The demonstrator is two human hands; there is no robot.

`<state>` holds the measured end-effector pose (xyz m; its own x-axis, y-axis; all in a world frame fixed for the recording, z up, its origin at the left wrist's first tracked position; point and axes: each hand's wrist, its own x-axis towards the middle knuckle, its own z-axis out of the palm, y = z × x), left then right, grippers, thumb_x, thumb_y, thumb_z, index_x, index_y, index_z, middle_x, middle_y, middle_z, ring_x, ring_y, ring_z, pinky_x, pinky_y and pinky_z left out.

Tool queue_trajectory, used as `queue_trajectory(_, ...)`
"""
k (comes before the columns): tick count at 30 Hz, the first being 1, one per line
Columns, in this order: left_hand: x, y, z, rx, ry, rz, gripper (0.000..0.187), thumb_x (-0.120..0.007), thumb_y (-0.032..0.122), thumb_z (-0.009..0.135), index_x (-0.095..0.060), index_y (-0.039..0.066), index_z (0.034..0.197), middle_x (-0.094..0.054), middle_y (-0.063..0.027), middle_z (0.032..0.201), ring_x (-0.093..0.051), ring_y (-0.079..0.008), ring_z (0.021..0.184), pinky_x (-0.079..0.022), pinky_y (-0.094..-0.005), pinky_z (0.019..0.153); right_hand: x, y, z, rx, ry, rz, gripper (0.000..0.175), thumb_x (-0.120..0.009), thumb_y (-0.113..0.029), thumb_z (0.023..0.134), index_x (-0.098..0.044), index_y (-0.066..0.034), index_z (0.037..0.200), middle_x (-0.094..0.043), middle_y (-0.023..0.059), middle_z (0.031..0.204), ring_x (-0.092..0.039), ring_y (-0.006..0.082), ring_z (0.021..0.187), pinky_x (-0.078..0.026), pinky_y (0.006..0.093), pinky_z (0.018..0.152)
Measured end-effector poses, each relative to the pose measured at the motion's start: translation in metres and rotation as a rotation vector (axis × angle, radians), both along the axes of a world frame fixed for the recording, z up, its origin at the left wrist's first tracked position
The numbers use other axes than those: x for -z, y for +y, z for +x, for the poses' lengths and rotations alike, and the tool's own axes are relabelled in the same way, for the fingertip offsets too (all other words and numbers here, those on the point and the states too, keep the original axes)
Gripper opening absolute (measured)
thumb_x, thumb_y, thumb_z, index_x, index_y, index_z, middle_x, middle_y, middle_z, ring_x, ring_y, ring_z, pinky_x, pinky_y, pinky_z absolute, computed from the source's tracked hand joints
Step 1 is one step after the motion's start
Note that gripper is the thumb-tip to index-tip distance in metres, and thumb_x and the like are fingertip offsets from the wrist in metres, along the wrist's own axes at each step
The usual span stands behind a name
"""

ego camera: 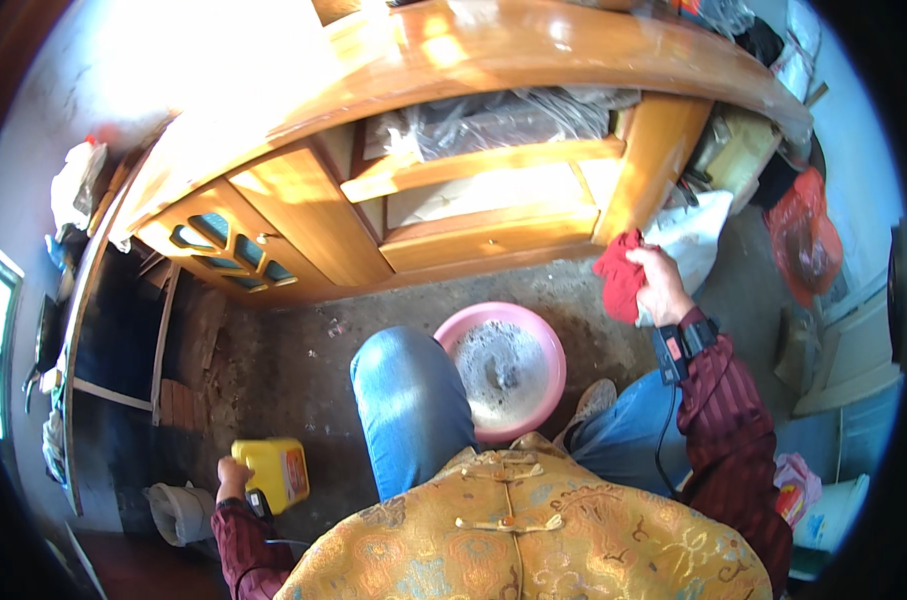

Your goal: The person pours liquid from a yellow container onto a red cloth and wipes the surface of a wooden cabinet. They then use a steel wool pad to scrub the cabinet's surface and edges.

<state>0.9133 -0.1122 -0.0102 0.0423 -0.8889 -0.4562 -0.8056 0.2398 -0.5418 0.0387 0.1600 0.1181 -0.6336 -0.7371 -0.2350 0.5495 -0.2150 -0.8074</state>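
My right hand grips a bunched red cloth, held up at the right in front of a white sack. Low on the left, my left hand is closed at the near end of a yellow plastic jug with a label on its side. The fingers seem to be around its handle, though the grip itself is partly hidden. Between my knees a pink plastic basin stands on the floor, holding foamy grey water.
A long wooden cabinet with open shelves runs across the front. A red plastic bag hangs at the right. A whitish bucket stands beside the jug, below a shelf rack. Another pale bucket is at lower right.
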Motion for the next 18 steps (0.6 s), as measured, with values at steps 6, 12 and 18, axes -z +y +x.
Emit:
queue_trajectory(6,0.025,0.093,0.069,-0.388,0.023,0.192,0.048,-0.075,0.047,0.074,-0.073,0.009,0.104,-0.071,-0.0123,0.109,-0.068,-0.0218,0.101,-0.054,-0.0359,0.082,0.002,-0.028,0.024,-0.259,0.017,-0.119,0.018,-0.051,0.006,0.082,-0.058,-0.0002,0.098,-0.064,0.016,0.1,-0.065,0.0319,0.097,-0.053,0.0448,0.089)
queue_trajectory(12,0.05,0.186,0.14,-0.8,0.263,0.077,0.052,-0.092,0.033,0.06,-0.073,0.004,0.099,-0.074,-0.0091,0.094,-0.071,-0.0212,0.084,-0.057,-0.0373,0.073,0.005,-0.058,0.047,0.031,-0.05,0.052,0.025,-0.056,0.013,0.078,-0.048,-0.0112,0.079,-0.055,0.0019,0.083,-0.061,0.019,0.08,-0.055,0.0384,0.078)
queue_trajectory(18,0.013,0.113,0.093,-0.218,0.189,-0.109,0.055,-0.069,0.045,0.082,-0.061,0.011,0.124,-0.064,-0.008,0.124,-0.054,-0.0226,0.124,-0.046,-0.0339,0.093,-0.016,-0.064,0.065,-0.19,-0.041,0.055,0.017,-0.056,0.006,0.083,-0.053,-0.0107,0.084,-0.056,0.0018,0.084,-0.061,0.0208,0.083,-0.055,0.0428,0.082)
